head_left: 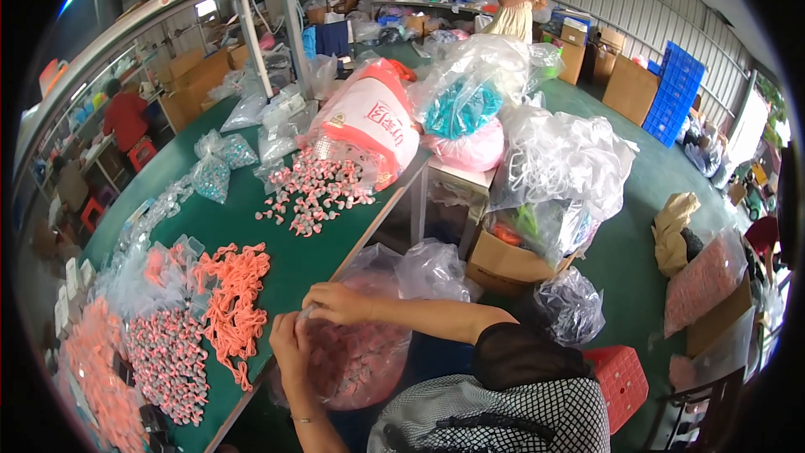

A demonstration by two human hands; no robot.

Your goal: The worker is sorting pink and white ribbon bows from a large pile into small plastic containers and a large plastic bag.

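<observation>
My left hand [289,341] and my right hand [337,303] both grip the mouth of a clear plastic bag [356,362] full of small pink pieces, held at the near edge of the green table [293,264]. The bag hangs over my lap, just off the table's edge. To the left of my hands lies a heap of orange loops [234,298] and a pile of small pink and grey pieces [168,361]. Another spread of pink and white pieces [317,189] lies farther up the table.
Stuffed clear bags [470,96] and a pink-and-white sack [369,117] crowd the table's far end. A cardboard box [503,262] and a dark bag [570,306] stand on the green floor to the right, a red stool [620,377] beside me. A person stands at the back [516,0]; another sits far left [126,113].
</observation>
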